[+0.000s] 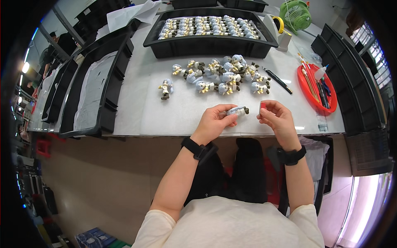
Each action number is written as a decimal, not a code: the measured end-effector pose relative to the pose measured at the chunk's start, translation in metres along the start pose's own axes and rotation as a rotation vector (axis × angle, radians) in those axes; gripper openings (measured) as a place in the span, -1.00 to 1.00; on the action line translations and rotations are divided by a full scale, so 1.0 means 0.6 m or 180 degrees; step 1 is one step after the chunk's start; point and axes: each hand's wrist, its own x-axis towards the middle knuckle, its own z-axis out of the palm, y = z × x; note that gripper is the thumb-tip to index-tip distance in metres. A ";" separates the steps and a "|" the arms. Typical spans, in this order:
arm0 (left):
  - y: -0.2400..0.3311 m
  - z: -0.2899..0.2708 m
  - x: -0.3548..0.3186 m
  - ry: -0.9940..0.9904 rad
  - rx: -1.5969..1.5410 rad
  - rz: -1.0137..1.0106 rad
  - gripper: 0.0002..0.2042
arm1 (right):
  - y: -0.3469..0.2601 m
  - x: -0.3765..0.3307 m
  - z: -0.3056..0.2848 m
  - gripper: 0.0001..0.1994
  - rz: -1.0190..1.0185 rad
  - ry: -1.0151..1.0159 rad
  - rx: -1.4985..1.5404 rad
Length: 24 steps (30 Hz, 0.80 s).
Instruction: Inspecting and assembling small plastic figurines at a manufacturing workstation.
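Note:
Near the front edge of the table, my left hand (214, 121) is closed around a small figurine (238, 110) with pale blue hair, its dark feet pointing right. A little to the right, my right hand (276, 117) pinches a small flat piece, red and whitish (262, 107), whose exact kind I cannot make out. The two hands are apart. Beyond them lies a loose pile of similar figurines (227, 77) with pale blue hair and dark feet. One single figurine (166, 89) lies to the left of that pile.
A black tray (211, 50) of figurines in rows stands at the back. Right of the pile lies a black craft knife (279, 81). A red basket (301, 82) holds brushes and a small bottle. Black bins (109, 99) line the left; a green fan (295, 16) stands at the back right.

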 end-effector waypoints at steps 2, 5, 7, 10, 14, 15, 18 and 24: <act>-0.001 0.000 -0.001 -0.0042 0.0029 0.0012 -0.67 | 0.003 0.004 0.010 -0.75 -0.0053 -0.0010 -0.0086; 0.001 0.002 -0.003 -0.0038 -0.0012 0.0014 -0.71 | 0.002 0.010 0.022 -0.78 -0.0118 0.0011 -0.0234; 0.003 0.006 -0.002 0.0231 -0.0090 0.0177 -0.76 | 0.000 0.018 0.024 -0.78 -0.0131 0.0044 -0.0293; 0.005 0.000 0.000 0.0036 -0.0159 0.0156 -0.80 | 0.005 0.034 0.021 -0.77 -0.0215 0.0008 -0.0546; 0.002 -0.002 -0.002 -0.0002 -0.0126 0.0148 -0.77 | 0.008 0.041 0.029 -0.77 -0.0220 0.0010 -0.0582; 0.001 0.000 0.000 0.0016 -0.0154 0.0171 -0.76 | 0.008 0.042 0.031 -0.77 -0.0189 0.0002 -0.0571; 0.000 0.002 0.002 0.0053 -0.0150 0.0166 -0.74 | 0.006 0.046 0.029 -0.75 -0.0151 -0.0011 -0.0823; -0.003 0.000 0.000 0.0088 -0.0155 0.0120 -0.72 | 0.001 0.044 0.022 -0.77 0.0240 -0.0239 -0.0980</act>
